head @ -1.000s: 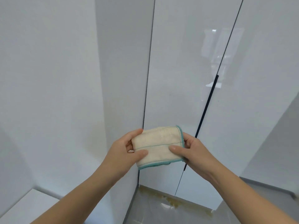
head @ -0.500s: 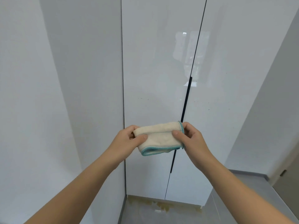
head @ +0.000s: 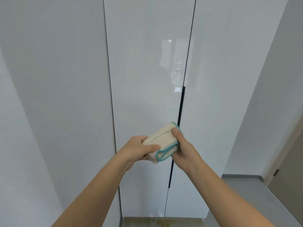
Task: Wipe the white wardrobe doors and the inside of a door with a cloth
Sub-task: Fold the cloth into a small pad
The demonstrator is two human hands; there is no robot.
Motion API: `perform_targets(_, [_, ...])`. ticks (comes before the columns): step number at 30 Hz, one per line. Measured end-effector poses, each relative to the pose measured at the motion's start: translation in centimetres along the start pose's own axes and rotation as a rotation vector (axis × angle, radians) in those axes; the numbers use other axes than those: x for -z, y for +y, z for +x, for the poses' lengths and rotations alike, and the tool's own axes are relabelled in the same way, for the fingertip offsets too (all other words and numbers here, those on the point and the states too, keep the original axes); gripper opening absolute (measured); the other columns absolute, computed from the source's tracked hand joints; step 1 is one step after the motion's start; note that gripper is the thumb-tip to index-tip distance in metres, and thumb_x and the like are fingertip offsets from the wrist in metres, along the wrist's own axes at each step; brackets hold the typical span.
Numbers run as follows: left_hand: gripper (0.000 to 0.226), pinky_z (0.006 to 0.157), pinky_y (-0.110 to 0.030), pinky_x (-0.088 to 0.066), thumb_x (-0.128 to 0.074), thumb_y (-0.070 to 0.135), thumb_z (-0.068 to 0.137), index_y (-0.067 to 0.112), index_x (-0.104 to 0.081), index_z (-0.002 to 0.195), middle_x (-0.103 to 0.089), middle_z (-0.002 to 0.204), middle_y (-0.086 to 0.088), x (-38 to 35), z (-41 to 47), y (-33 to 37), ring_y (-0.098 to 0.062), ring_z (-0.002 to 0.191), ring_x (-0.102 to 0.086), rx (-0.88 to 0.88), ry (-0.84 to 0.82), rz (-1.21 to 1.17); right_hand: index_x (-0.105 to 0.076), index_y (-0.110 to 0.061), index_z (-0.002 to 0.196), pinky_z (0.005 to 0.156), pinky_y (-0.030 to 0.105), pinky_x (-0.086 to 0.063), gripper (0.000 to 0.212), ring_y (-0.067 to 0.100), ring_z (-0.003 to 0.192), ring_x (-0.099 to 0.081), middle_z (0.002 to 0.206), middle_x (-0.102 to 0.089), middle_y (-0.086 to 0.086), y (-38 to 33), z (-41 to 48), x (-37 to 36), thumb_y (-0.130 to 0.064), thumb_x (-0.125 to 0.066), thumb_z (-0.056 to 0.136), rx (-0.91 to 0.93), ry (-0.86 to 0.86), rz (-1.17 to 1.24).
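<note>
- Head view shows a folded cream cloth (head: 162, 139) with teal edging, held in mid-frame between both hands, in front of the seam of two wardrobe doors.
- Its long axis runs from lower left up to upper right; the looped teal fold edge faces the camera at the lower end.
- Left hand (head: 139, 149) grips the lower left end, thumb laid across the near face, fingers curled behind.
- Right hand (head: 183, 151) pinches the upper right end, thumb on top, fingers hidden under the cloth.
- Whether the cloth touches a door cannot be told.
- Glossy white left door (head: 147, 71) and right door (head: 226, 79) stand closed, a dark handle strip (head: 181, 105) along their seam.
- Matte side panel (head: 57, 79) stands to the left; stained floor (head: 164, 223) lies below.
</note>
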State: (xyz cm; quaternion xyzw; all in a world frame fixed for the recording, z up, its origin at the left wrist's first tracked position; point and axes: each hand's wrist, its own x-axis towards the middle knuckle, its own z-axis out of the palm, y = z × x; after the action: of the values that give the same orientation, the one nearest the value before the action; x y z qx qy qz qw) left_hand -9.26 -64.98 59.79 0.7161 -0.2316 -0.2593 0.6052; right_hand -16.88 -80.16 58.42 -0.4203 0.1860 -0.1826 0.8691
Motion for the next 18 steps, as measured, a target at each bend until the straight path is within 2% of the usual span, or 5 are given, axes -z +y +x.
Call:
perform_targets(4, [0.025,0.078,-0.037,-0.061,-0.077,0.013,0.081,0.006,-0.066,0.102,-0.072,0.096,-0.015,-1.4,2.8,-0.2,-0.023,0.082,-0.071,-0.038,0.074,0.009,-0.064,-0.007,0.116,0.083,0.038,-0.055,0.033,0.025,0.100,-0.067,0.104,-0.073,0.013,1.2,1.1,1.3,-0.028,-0.066,0.090,-0.203,-0.002,0.025])
perform_targets(8, [0.022,0.075,-0.033,-0.060,-0.074,0.017,0.084,0.008,-0.065,0.102,-0.071,0.096,-0.011,-2.7,5.3,-0.3,-0.019,0.082,-0.070,-0.012,0.059,0.053,-0.062,-0.004,0.119,0.074,0.035,-0.056,0.030,0.024,0.095,-0.068,0.105,-0.072,0.012,-0.8,3.8,3.0,-0.018,-0.063,0.093,-0.119,-0.003,0.007])
perform_targets(10, [0.022,0.078,-0.034,-0.060,-0.071,0.025,0.088,0.008,-0.064,0.101,-0.071,0.095,-0.007,-3.4,6.6,0.2,-0.018,0.085,-0.070,-0.001,0.057,0.032,-0.060,-0.005,0.122,0.081,0.038,-0.057,0.032,0.026,0.102,-0.068,0.113,-0.070,0.013,-2.1,5.4,3.6,-0.018,-0.061,0.093,-0.039,-0.048,-0.061])
perform_targets(14, [0.036,0.067,-0.026,-0.056,-0.064,0.042,0.090,0.009,-0.064,0.105,-0.072,0.099,-0.003,-5.1,9.2,2.5,-0.015,0.088,-0.070,-0.044,0.150,0.010,-0.060,-0.007,0.122,0.094,0.048,-0.053,0.034,0.028,0.106,-0.067,0.113,-0.071,0.012,-4.3,7.5,4.4,-0.020,-0.066,0.091,0.048,-0.171,-0.239])
perform_targets(18, [0.027,0.058,-0.022,-0.052,-0.061,0.033,0.094,0.006,-0.065,0.099,-0.070,0.091,-0.002,-7.1,11.4,4.0,-0.012,0.078,-0.067,-0.077,0.284,-0.013,-0.059,-0.006,0.125,0.100,0.048,-0.049,0.039,0.026,0.110,-0.066,0.117,-0.070,0.011,-6.1,9.6,5.7,-0.026,-0.063,0.092,0.016,-0.271,-0.280])
